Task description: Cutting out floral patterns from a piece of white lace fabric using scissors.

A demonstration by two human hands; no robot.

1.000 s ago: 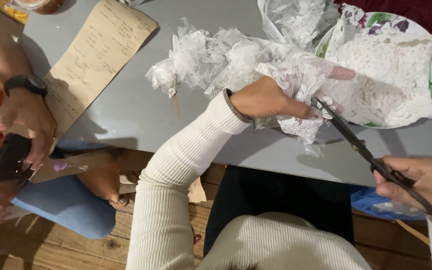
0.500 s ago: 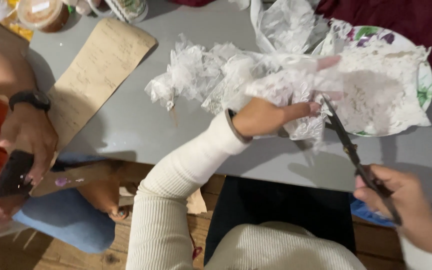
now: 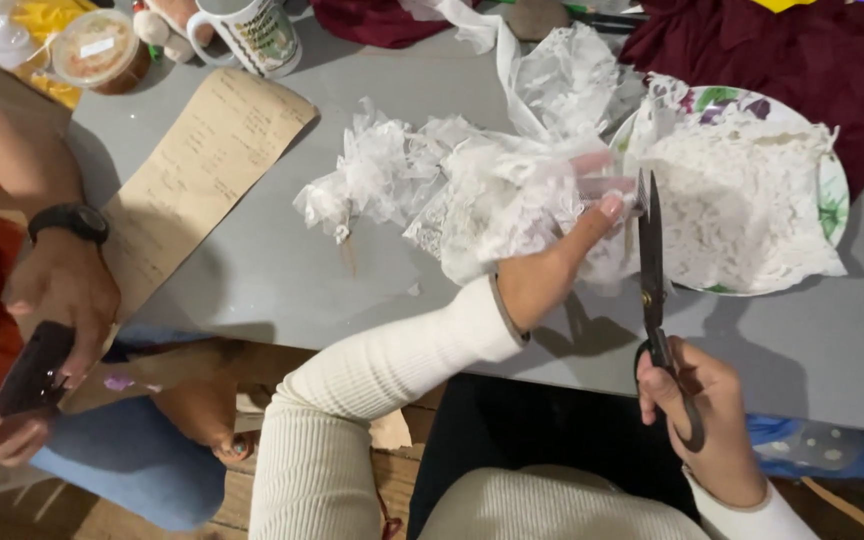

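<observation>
My left hand point(image 3: 552, 275) is holding up a bunch of white lace point(image 3: 512, 195), fingers and thumb closed tight on it, just above the gray table point(image 3: 252, 270). My right hand point(image 3: 702, 420) is closed round the handles of the black scissors point(image 3: 652, 270). The blades point up and sit right beside the lace, near my thumb. I can't tell if the blades are open a bit or shut, they look like 1 thin line from here.

How far along, as I see it: there's lots of small lace bits on the table to the left of my hand, w/ more lace piled on the flowery plate point(image 3: 832, 190) to the right. So some cutting looks done. The piece in my hand is big and whole-looking, so I think there's more to cut.

Other stuff: a long brown paper point(image 3: 202, 170) w/ writing lies on the table, a mug point(image 3: 252, 35) at the top, dark red cloth point(image 3: 802, 70) top right. Another person sits to the left, holding a dark phone point(image 3: 27, 370) w/ both hands, black watch point(image 3: 72, 220) on the wrist.
</observation>
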